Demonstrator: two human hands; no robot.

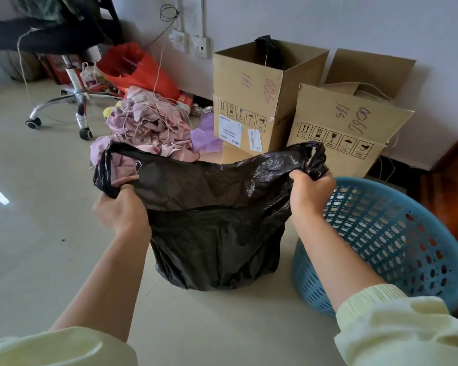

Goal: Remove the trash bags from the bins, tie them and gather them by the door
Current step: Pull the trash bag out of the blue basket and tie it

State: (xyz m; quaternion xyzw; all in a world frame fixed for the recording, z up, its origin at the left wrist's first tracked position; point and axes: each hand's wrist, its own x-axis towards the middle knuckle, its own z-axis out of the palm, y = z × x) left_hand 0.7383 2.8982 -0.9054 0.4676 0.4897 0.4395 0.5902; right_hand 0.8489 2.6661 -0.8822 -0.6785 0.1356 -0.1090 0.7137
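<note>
crinkled glossy black trash bag (214, 223) on pale floor (37, 233), beside perforated blue plastic bin (397, 233) | loop handles clamped in left hand (121, 211) and right hand (311, 192), fingers curled round

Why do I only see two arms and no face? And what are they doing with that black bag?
The camera sits on the person's head and looks down, so you see what they see: their own arms in pale yellow sleeves. There is only this one picture.

The left hand grips one handle of the black plastic trash bag. The right hand grips the other handle, and together they hold the top spread wide. The bag is out of its bin and not tied yet.

Next to it on the right stands the blue plastic bin with holes. Farther back, a pile of pink cloth scraps lies on the pale floor. A tall brown cardboard box and a second brown cardboard box stand by the wall.
</note>
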